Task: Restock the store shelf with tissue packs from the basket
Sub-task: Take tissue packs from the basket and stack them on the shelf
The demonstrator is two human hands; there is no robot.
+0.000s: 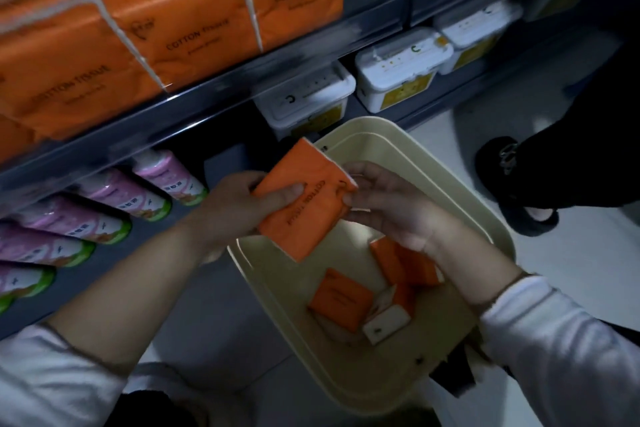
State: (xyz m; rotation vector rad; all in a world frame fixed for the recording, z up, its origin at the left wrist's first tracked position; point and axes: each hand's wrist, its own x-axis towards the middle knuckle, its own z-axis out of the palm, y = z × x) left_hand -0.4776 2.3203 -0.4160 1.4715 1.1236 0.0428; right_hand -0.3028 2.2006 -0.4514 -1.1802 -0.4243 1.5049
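Shelving (214, 94) fills eleven o'clock. Left hand (235, 208) and right hand (388, 208) grip one tissue pack (311, 218) above the basket (381, 135).

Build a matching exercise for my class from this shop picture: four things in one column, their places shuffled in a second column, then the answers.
Things
1. held tissue pack
2. white tubs
3. pink rolls
4. basket

Places
A. lower shelf, right side
B. gripped by the left hand and right hand
C. below both hands, with loose packs inside
D. lower shelf, left side

Pairs: 1-B, 2-A, 3-D, 4-C
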